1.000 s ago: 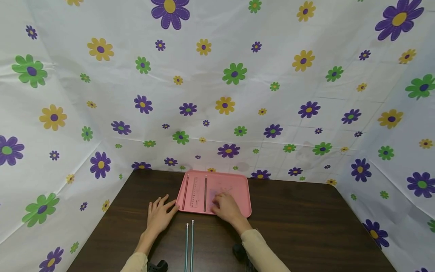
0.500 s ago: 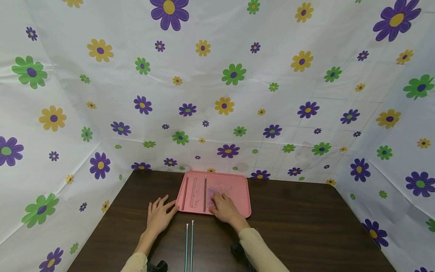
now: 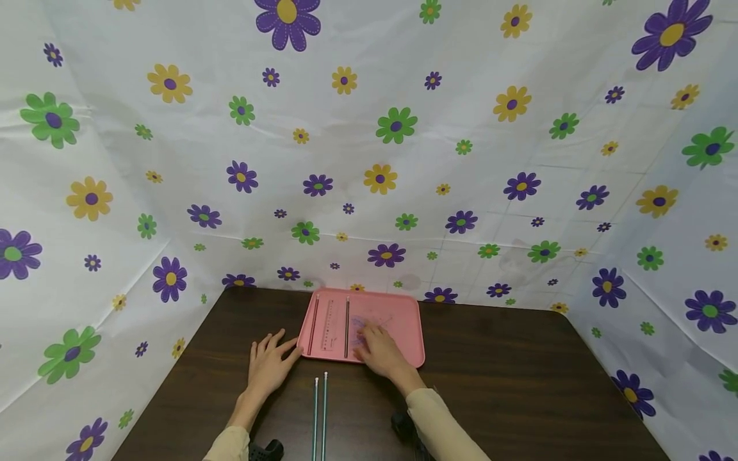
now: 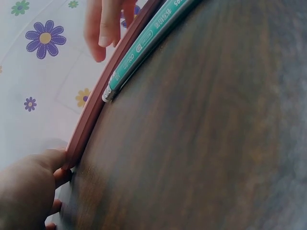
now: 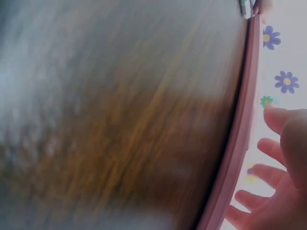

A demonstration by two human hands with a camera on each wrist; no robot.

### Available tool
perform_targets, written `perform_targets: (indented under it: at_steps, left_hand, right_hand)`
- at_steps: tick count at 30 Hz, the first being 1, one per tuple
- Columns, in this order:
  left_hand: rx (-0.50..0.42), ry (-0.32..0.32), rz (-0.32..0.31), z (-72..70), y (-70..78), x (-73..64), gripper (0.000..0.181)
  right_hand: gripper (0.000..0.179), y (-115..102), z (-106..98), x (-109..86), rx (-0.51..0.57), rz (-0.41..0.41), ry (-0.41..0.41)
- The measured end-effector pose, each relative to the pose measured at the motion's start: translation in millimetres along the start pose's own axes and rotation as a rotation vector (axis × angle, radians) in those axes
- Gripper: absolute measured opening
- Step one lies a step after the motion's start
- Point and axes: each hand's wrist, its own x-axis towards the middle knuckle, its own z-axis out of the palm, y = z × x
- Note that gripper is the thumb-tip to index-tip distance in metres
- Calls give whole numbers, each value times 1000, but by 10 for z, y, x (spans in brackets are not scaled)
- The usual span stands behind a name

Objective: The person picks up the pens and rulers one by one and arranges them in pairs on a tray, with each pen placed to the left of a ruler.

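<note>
My left hand (image 3: 270,366) rests at the pink tray's (image 3: 409,320) near left corner, fingers spread and mostly straight, touching its rim. Over the tray's middle reaches my right hand (image 3: 380,352), with loosely extended fingers, nothing visibly gripped. By its fingertips lies a faint, purple-tinged, thin-lined thing (image 3: 359,324), partly covered and too small to identify. Left of it on the tray are a dark pencil (image 3: 347,326), a clear ruler (image 3: 329,325) and a dark red pencil (image 3: 313,325). In the right wrist view the right hand's fingers (image 5: 268,175) are apart beyond the rim.
Two green pencils (image 3: 325,416) lie side by side on the dark wooden table (image 3: 519,384), between the forearms. Their white ends point at the tray; one green pencil (image 4: 139,48) shows in the left wrist view. A flower-patterned sheet (image 3: 346,147) stands behind the table.
My right hand's fingers have loosened and spread from a more bunched pose, uncovering more of the purple-tinged thing. The left hand stays at the tray's corner.
</note>
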Motion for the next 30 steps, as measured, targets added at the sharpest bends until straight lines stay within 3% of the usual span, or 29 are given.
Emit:
perform_targets:
  at_steps: [6, 13, 26, 30]
  left_hand:
    - [-3, -23, -15, -1, -10, -4, 50]
    - [-2, -25, -13, 6, -10, 9, 50]
    - [13, -34, -16, -1, 1, 23, 50]
    - [14, -32, -15, 1, 1, 20, 49]
  right_hand:
    - [38, -110, -3, -56, -38, -56, 107]
    - [39, -325, -20, -156, -69, -132, 134]
    - [47, -739, 1, -304, -175, -234, 68]
    - [38, -827, 43, -330, -130, -281, 29]
